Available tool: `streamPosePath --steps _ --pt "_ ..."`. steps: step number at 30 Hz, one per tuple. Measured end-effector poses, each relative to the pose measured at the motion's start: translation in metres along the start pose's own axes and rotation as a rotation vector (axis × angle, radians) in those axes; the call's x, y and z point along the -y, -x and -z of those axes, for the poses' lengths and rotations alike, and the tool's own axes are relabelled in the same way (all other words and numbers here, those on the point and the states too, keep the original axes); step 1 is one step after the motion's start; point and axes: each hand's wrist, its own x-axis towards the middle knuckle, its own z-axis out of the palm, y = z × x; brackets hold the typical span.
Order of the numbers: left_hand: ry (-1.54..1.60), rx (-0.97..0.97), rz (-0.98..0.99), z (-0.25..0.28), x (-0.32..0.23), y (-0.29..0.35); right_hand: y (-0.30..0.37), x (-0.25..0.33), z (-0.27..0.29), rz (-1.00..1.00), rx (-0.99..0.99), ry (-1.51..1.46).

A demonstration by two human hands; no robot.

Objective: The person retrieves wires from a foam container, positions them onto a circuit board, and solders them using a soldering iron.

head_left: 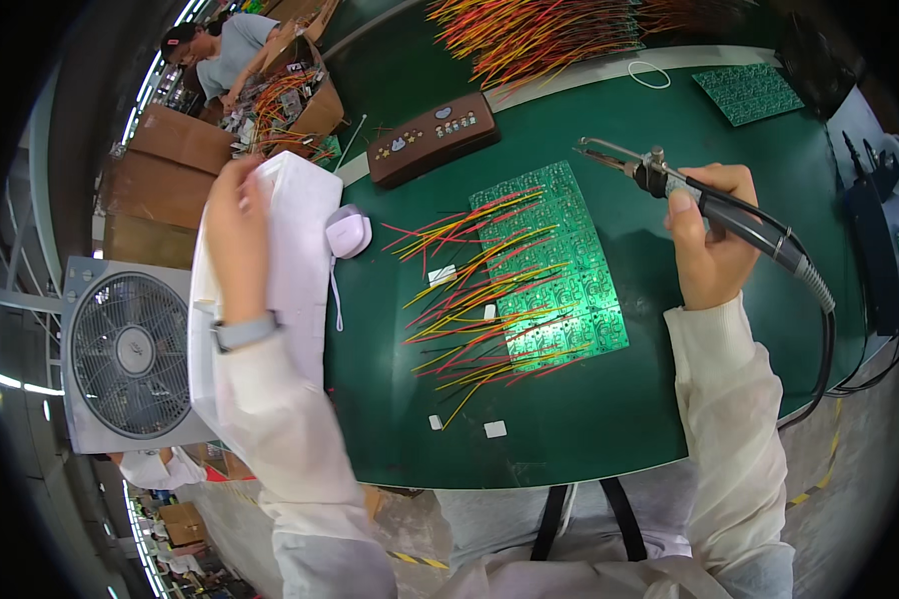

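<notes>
My right hand [711, 240] is wrapped round a soldering iron [754, 222] with a metal guide at its tip, held above the table to the right of a green circuit board panel [587, 255]. Red, yellow and black wires [451, 238] lie in bunches across the panel, their loose ends pointing left. At the far left, my left hand [238, 235] is over a long white box [302, 270]. Motion blurs its fingers, so what they hold, if anything, does not show.
A brown pencil case [435, 140] and a pale earbud case [349, 233] lie near the box. Another panel [747, 93] rests at the far right. A wire pile [539, 35] lies beyond the table's back strip. A fan [132, 349] stands left; a person [232, 60] works behind.
</notes>
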Motion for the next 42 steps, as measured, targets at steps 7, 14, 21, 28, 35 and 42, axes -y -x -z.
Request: streamPosePath --steps 7,14,21,28,35,42 --pt "0.219 0.519 0.323 -0.002 0.137 0.037 -0.002 0.001 -0.005 -0.097 -0.054 -0.059" --pt "0.141 0.537 0.399 -0.006 0.142 0.026 -0.001 -0.001 -0.004 -0.108 -0.052 -0.02" --pt "0.223 0.464 0.511 -0.004 0.132 0.027 0.0 -0.002 -0.005 -0.106 -0.028 -0.014" --pt "0.262 0.495 0.432 -0.005 0.132 0.028 -0.001 0.0 -0.005 -0.103 -0.027 -0.016" --pt "0.245 0.386 0.535 0.003 0.114 0.024 -0.001 0.001 -0.004 -0.104 -0.022 -0.005" --pt "0.2 -0.195 0.082 0.036 0.033 0.016 -0.001 0.002 -0.006 -0.131 -0.03 -0.013"
